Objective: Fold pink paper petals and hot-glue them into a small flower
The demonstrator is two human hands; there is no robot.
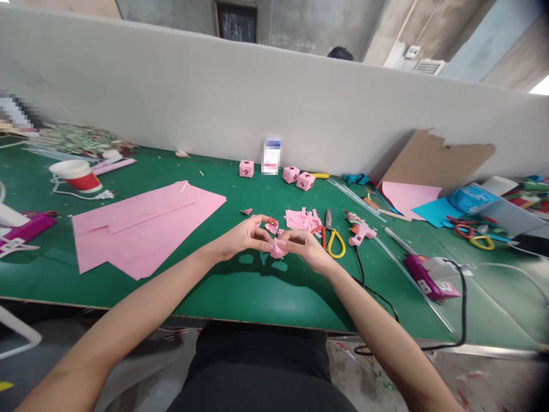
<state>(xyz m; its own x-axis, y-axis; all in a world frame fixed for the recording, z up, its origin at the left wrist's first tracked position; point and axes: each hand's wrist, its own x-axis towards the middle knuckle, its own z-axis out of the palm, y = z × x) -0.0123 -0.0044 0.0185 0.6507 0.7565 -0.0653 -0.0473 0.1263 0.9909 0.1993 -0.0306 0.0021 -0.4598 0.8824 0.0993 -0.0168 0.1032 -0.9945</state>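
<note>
Between my two hands is a small folded pink paper piece [278,249], held just above the green table. The fingertips of my left hand [251,236] pinch its left side, and my right hand [302,246] pinches it from the right. Just behind my hands lie pink paper strips [300,220]. Scissors with yellow and red handles [337,243] rest to the right of my right hand, beside a pink glue gun [361,232]. Farther back stand pink paper cubes [246,169] with diamond-shaped holes, two of them [291,174] close together.
Large pink sheets [141,232] cover the left of the green table [257,303]. A paper cup [79,174] stands beyond them. At right are clear sticks [420,280], a purple power strip [429,277] with a black cable, blue paper [437,212] and cardboard [429,160].
</note>
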